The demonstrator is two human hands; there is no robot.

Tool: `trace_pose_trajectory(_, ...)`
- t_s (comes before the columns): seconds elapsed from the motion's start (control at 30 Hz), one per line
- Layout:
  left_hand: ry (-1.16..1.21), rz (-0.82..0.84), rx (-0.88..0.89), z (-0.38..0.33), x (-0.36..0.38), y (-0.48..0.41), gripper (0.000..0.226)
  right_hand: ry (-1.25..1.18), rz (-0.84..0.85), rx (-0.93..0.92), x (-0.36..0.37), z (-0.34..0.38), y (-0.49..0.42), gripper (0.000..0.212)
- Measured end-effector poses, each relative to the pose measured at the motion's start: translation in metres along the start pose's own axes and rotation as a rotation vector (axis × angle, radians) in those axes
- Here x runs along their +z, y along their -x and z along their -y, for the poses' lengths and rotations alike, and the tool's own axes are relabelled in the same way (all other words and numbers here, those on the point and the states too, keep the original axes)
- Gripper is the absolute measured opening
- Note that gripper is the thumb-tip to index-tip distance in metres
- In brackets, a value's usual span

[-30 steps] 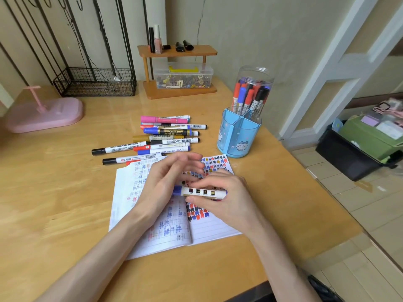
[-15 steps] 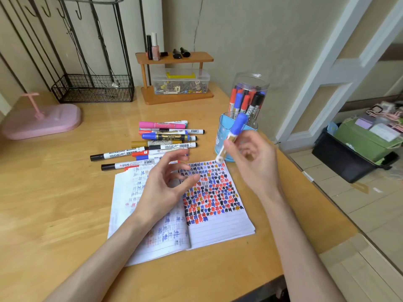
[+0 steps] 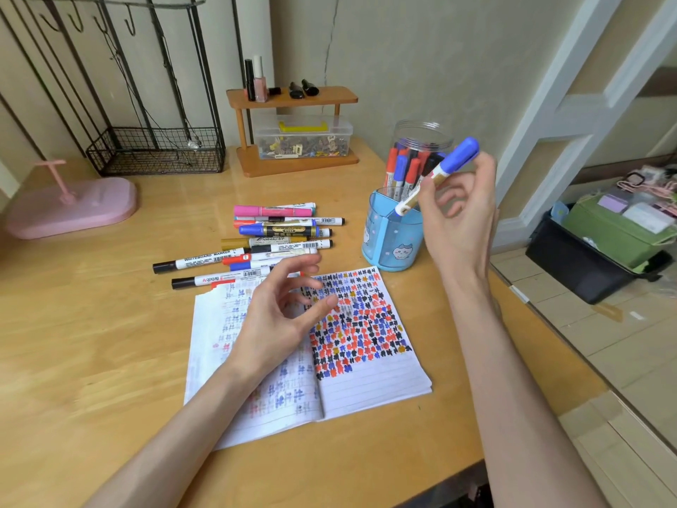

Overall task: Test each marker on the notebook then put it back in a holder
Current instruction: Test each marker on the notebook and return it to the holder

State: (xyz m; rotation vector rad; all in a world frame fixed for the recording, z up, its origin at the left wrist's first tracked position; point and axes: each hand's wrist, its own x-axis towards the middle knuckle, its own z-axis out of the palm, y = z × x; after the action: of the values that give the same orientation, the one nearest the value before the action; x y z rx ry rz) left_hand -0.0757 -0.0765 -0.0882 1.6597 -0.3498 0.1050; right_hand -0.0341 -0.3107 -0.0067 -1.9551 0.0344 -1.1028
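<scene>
— What has the right hand [image 3: 461,214] got?

— A blue-capped white marker [image 3: 437,176], pinched near the cap between the thumb and the fingertips. The remaining fingers are loosely bent, and the palm is turned toward us.

— How does the marker sit?

— Tilted, with the cap up and to the right and the back end down at the mouth of the light blue plastic holder [image 3: 392,243], the one with the cartoon face. From here I can't tell whether that end touches the rim or hangs just above it.

— And the arm?

— Lifted off the pale wooden table [image 3: 91,342]. The forearm rises from the near edge, and the hand is above and just right of the holder.

— The left hand [image 3: 278,317]?

— It holds nothing. The fingers are apart and loosely curled with the thumb stuck out to the right, over the fold of the open lined paper notebook [image 3: 366,379]. The forearm crosses the left page, but I can't tell whether it rests on the paper.

— The notebook itself?

— Flat on the table. The upper right page is crowded with red, blue and black marks, and the left page has fainter ones.

— Any other pens?

— A row of loose markers [image 3: 278,236] lies just behind the notebook, left of the holder. More stand capped in the clear plastic jar [image 3: 421,141] directly behind the holder.
</scene>
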Motion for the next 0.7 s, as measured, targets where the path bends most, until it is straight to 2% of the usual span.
trace_pose_trajectory(0.07,-0.002,0.001,-0.004,0.001,0.0,0.0,0.05,0.089,0.056,-0.003,0.001,-0.005,0.001,0.035)
trace_pose_trajectory(0.2,-0.013,0.004,-0.005,0.006,-0.001,-0.001,0.047,0.262,0.178,0.004,0.01,-0.025,0.012,0.018)
trace_pose_trajectory(0.33,-0.044,-0.007,0.031,0.008,-0.002,-0.002,0.044,0.328,0.166,0.028,0.016,-0.041,0.022,0.031)
trace_pose_trajectory(0.5,-0.129,-0.066,0.063,0.014,-0.015,-0.009,0.039,0.297,0.163,0.018,0.012,-0.036,0.028,0.044)
trace_pose_trajectory(0.6,-0.41,-0.201,0.107,0.025,-0.036,-0.016,0.034,0.22,0.079,0.006,0.011,-0.024,0.033,0.057)
trace_pose_trajectory(0.7,-0.868,-0.274,0.122,0.038,-0.059,-0.022,0.041,0.148,-0.044,-0.056,0.013,-0.006,0.046,0.055)
